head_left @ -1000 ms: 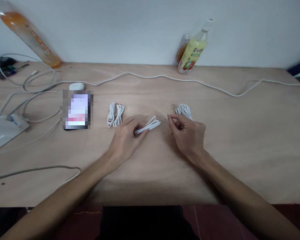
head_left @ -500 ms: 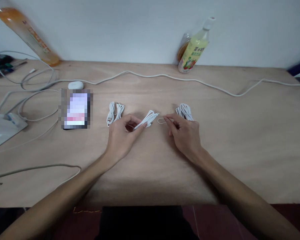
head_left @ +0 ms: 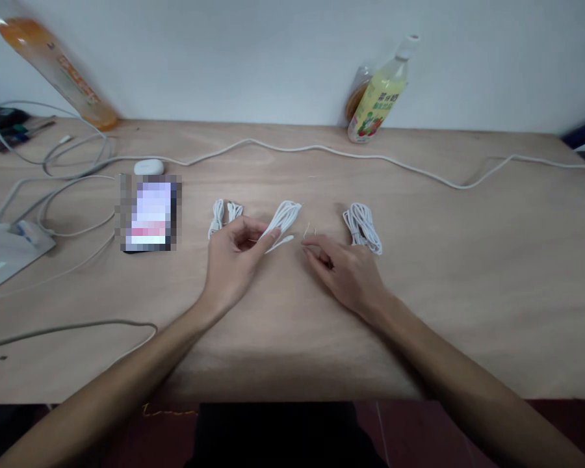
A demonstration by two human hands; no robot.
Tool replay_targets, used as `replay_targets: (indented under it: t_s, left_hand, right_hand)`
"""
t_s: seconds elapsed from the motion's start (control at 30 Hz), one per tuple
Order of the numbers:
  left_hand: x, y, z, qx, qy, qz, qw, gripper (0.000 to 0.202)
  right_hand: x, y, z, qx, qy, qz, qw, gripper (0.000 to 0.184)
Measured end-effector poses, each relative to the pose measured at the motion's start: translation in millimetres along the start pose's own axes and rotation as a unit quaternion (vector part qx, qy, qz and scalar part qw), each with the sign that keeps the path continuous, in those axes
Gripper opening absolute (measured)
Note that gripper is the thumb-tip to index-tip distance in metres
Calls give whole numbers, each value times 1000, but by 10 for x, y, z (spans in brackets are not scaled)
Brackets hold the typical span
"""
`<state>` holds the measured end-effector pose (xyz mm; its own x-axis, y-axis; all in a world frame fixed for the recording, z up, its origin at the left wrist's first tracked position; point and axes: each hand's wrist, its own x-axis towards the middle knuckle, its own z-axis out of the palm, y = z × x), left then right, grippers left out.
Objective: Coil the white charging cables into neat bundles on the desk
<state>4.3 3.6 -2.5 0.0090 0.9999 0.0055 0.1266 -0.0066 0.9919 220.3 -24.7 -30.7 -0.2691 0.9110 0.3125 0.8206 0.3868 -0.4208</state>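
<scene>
My left hand (head_left: 236,260) is closed, its thumb and fingers pinching a coiled white cable (head_left: 283,216) just above the table. One end of that cable (head_left: 285,240) sticks out below the coil toward the right. To the right, my right hand (head_left: 346,270) is closed with thumb and forefinger close together. A thin white twist tie (head_left: 307,230) shows at its fingertips, partly hidden behind the forefinger. Just beyond my right hand lies a bundled white cable (head_left: 363,224). Behind my left hand are two smaller bundled cables, a left one (head_left: 217,214) and a right one (head_left: 234,211), both partly covered.
A phone (head_left: 151,211) with a blurred screen and a white earbud case (head_left: 149,167) lie at left. One long white cable (head_left: 322,148) crosses the table's back. An orange-drink bottle (head_left: 61,71) and a yellow-labelled bottle (head_left: 377,97) stand by the wall. Loose cords (head_left: 73,227) spread at far left.
The coiled cable in my left hand has turned more upright, its end now apart from the coil. My right hand has moved left and slightly down, uncovering more of the right bundle.
</scene>
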Motion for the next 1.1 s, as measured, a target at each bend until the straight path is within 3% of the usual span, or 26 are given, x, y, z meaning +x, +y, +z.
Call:
replay_targets:
  t_s: [0.1,0.37,0.5,0.57,0.67,0.8,0.97,1.1]
  left_hand:
    - [21,-21,-7,-33,-8,-15,999,23]
    - [9,-20,7,-127,-38,-58,990,27]
    - [4,-6,23,-181,-62,-71,979,28]
    - [7,-7,28,-212,-77,-81,971,29]
    - [7,-13,34,-236,-109,-100,960,32]
    - [-14,-22,42,-255,-153,-117,948,24]
    - [-32,-45,49,-250,-185,-114,943,22]
    - [-22,-61,43,-232,-191,-109,948,24]
  right_hand:
    - [-12,6,20,-12,-20,-4,1000,28]
    - [1,54,13,-24,0,38,999,32]
    - [18,-43,-34,94,23,73,993,31]
    - [29,-122,-61,212,6,114,971,31]
    - [47,-215,-87,375,-29,166,912,30]
    - [76,-248,-82,472,-15,192,860,33]
    - [100,-254,-73,502,-5,214,838,44]
    - [87,-275,-70,484,-2,212,849,34]
